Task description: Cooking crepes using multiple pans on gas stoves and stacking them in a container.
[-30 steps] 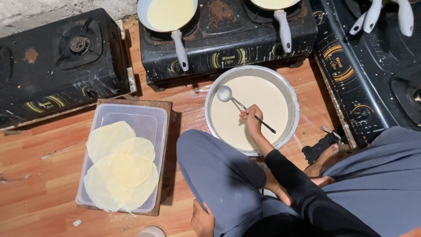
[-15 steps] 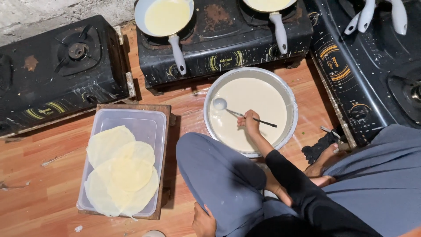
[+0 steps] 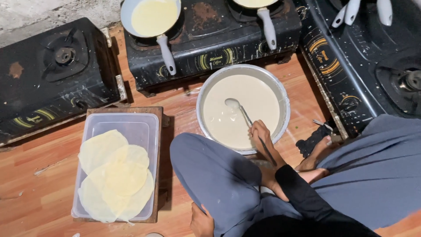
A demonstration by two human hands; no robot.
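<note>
Change: the ladle (image 3: 239,110) has swung across the batter; a second ago its cup lay near the bowl's upper left edge, and now it sits nearer the middle, dipped at the surface, with streaks trailing to its left.
Meaning: judging by that sweep, the batter is being stirred or a scoop is being gathered; nothing is lifted clear yet.
Ladle: thin dark handle running down-right from the cup to the right hand (image 3: 262,134).
Right hand: fingers closed round the handle's lower part, at the bowl's near rim.
Bowl (image 3: 284,97): wide metal basin of pale batter on the wooden floor (image 3: 39,175), just in front of the middle stove (image 3: 210,41).
Left hand (image 3: 201,221): at the bottom edge beside the knee, holding nothing visible; whether its fingers are spread or curled I cannot tell.
Pans: one pan (image 3: 151,19) with a white handle holds a thin yellow layer; a second is cut off at the top.
Tub (image 3: 131,127): clear plastic box on a wooden board, left of the knee, holding a stack of thin round crepes (image 3: 116,175).
</note>
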